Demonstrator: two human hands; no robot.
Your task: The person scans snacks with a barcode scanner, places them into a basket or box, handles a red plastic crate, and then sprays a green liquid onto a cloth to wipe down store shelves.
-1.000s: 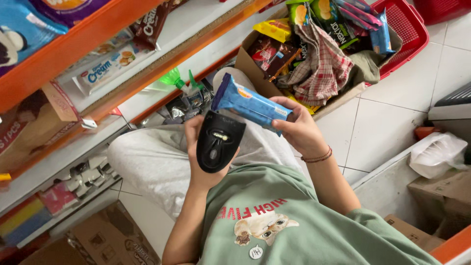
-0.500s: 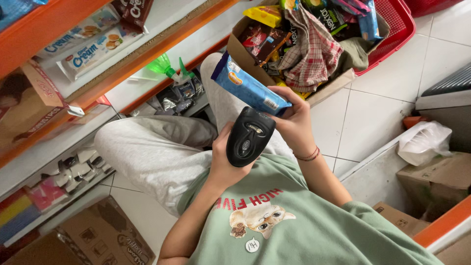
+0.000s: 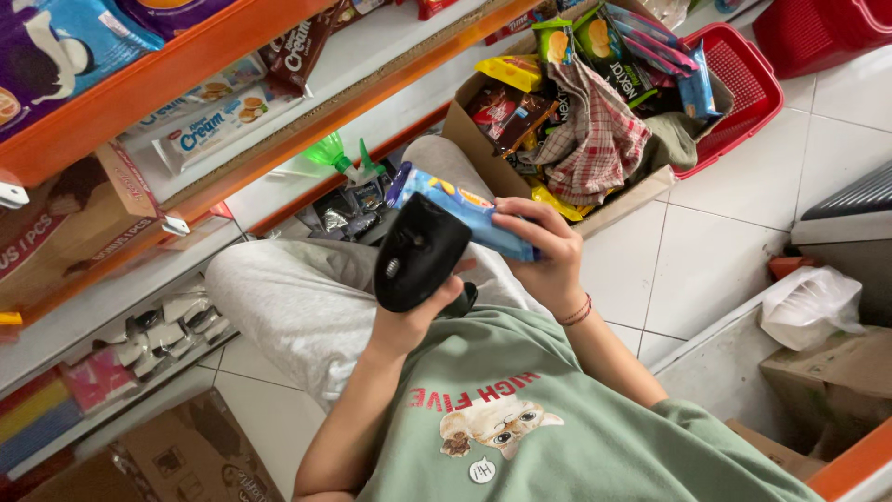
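Bare white floor tiles (image 3: 715,251) lie open to the right of the knees. Ahead, passage is blocked by a cardboard box (image 3: 483,158) heaped with snack packets, with a red basket (image 3: 743,84) touching it. The left is closed off by orange-edged shelves (image 3: 167,74), a green spray bottle (image 3: 339,156) standing on the lowest shelf.

A long blue snack packet (image 3: 469,216) with yellow marks is lying gripped in the right fingers (image 3: 520,212). Beyond those fingers, yellow, green and brown wrappers (image 3: 520,93) are crowding a cardboard box (image 3: 465,125). Up-left of the fingers, white-and-blue biscuit packs (image 3: 218,121) are lying on the shelf (image 3: 167,84).
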